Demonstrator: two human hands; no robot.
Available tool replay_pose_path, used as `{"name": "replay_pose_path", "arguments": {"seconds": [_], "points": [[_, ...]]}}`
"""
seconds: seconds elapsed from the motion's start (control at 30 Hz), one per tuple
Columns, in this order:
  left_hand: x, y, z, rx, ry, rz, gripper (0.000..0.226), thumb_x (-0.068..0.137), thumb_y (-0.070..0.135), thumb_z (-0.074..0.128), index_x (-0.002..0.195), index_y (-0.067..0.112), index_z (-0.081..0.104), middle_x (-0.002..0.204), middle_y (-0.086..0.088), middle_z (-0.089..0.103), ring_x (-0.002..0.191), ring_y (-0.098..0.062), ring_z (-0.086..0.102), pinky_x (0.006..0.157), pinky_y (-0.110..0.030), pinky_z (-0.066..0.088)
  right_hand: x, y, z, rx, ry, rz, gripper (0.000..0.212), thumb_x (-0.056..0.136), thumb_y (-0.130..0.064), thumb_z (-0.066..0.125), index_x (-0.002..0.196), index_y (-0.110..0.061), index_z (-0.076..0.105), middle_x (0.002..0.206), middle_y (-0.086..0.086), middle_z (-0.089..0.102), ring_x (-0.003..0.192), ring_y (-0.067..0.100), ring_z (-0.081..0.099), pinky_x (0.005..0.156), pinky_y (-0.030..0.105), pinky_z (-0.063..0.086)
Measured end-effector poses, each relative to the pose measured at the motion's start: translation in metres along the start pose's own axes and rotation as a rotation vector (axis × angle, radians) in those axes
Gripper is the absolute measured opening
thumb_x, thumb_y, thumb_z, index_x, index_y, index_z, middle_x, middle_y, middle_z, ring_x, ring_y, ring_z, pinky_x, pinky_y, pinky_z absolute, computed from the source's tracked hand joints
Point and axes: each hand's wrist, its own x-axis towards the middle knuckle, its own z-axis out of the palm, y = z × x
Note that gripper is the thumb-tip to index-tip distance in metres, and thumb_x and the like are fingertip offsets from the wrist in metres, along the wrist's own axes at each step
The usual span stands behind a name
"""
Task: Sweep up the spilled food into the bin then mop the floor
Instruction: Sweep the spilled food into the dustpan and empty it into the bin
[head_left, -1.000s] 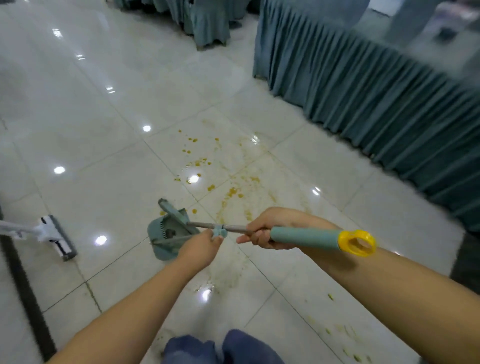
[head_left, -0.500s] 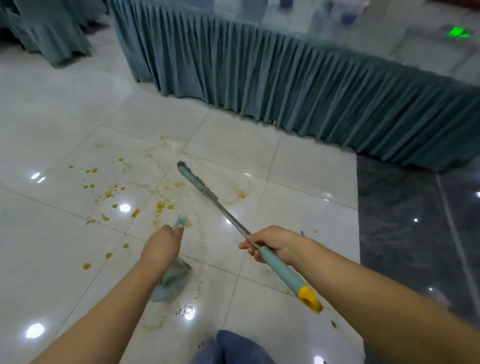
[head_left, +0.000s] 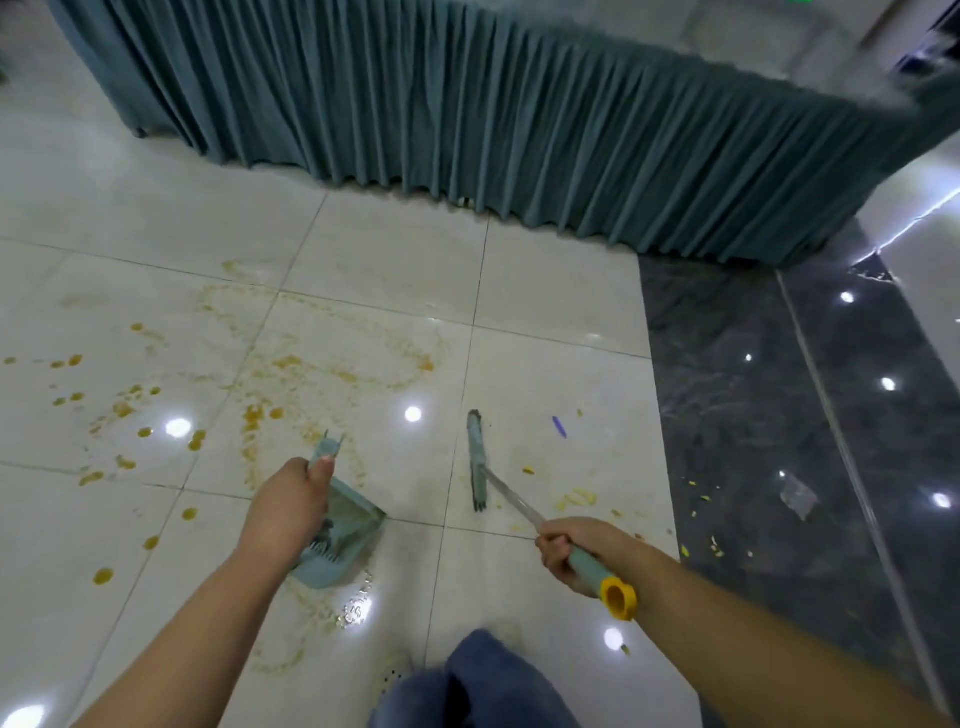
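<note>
Near dark tile (head_left: 753, 441) edge: broom (head_left: 477, 467) head; dustpan (head_left: 348, 530) apart, leftward.

The floor (head_left: 545, 291) is glossy pale tile, edged on the right by a dark marble strip (head_left: 727, 415); orange drops (head_left: 72, 361) and smeared streaks (head_left: 291, 364) cover the left and middle tiles; the broom (head_left: 477, 462) lays its head on a pale tile, with yellow crumbs (head_left: 576, 499) and a purple scrap (head_left: 558, 427) near it; a clear scrap (head_left: 797, 496) lies on the dark strip; the dustpan (head_left: 348, 540) stands tilted, its low edge at the tile.
</note>
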Motion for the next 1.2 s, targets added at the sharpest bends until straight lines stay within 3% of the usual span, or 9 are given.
{"name": "replay_pose_path", "arguments": {"seconds": [0.2, 0.3, 0.4, 0.7, 1.0, 1.2], "points": [[0.006, 0.028, 0.020, 0.051, 0.060, -0.039, 0.043, 0.099, 0.036, 0.034, 0.080, 0.002, 0.052, 0.069, -0.013, 0.058, 0.059, -0.024, 0.052, 0.053, -0.031, 0.035, 0.031, -0.028, 0.000, -0.022, -0.109, 0.095, 0.006, 0.096, -0.003, 0.048, 0.091, 0.001, 0.048, 0.051, 0.008, 0.045, 0.029, 0.009, 0.041, 0.029, 0.015, 0.039], [0.012, 0.043, 0.038, 0.056, 0.097, -0.079, 0.045, 0.099, 0.038, 0.034, 0.082, 0.001, 0.054, 0.079, -0.020, 0.063, 0.069, -0.033, 0.058, 0.060, -0.036, 0.041, 0.061, -0.053, 0.004, 0.014, -0.192, 0.103, 0.006, 0.096, -0.001, 0.045, 0.095, 0.003, 0.049, 0.068, 0.014, 0.048, 0.032, 0.011, 0.046, 0.032, 0.016, 0.045], [0.015, 0.062, 0.061, 0.043, 0.131, -0.131, 0.045, 0.098, 0.039, 0.035, 0.085, 0.001, 0.055, 0.079, -0.021, 0.063, 0.065, -0.032, 0.057, 0.060, -0.036, 0.045, 0.094, -0.083, -0.001, 0.082, -0.209, 0.171, 0.006, 0.094, 0.002, 0.042, 0.097, 0.003, 0.048, 0.079, 0.019, 0.048, 0.029, 0.015, 0.046, 0.030, 0.017, 0.043], [0.020, 0.143, 0.135, -0.002, 0.142, -0.184, 0.043, 0.097, 0.040, 0.037, 0.086, 0.003, 0.056, 0.077, -0.018, 0.062, 0.065, -0.031, 0.054, 0.065, -0.042, 0.050, 0.110, -0.178, -0.093, 0.414, -0.206, 0.190, 0.009, 0.095, 0.001, 0.040, 0.088, -0.001, 0.044, 0.075, 0.013, 0.040, 0.024, 0.015, 0.039, 0.025, 0.014, 0.035], [0.019, 0.206, 0.196, -0.156, 0.053, -0.161, 0.041, 0.097, 0.040, 0.038, 0.075, 0.008, 0.050, 0.067, -0.012, 0.052, 0.056, -0.026, 0.045, 0.057, -0.035, 0.037, 0.063, -0.230, -0.243, 0.500, -0.108, 0.078, 0.011, 0.099, -0.004, 0.035, 0.091, -0.004, 0.041, 0.076, 0.012, 0.038, 0.022, 0.012, 0.038, 0.024, 0.014, 0.034], [0.020, 0.227, 0.213, -0.196, -0.013, -0.111, 0.039, 0.098, 0.036, 0.036, 0.085, 0.002, 0.051, 0.066, -0.011, 0.048, 0.051, -0.022, 0.038, 0.047, -0.025, 0.030, 0.030, -0.217, -0.288, 0.443, -0.085, 0.065, 0.019, 0.099, -0.005, 0.035, 0.083, -0.001, 0.044, 0.046, 0.012, 0.043, 0.024, 0.010, 0.039, 0.024, 0.012, 0.031]]}}
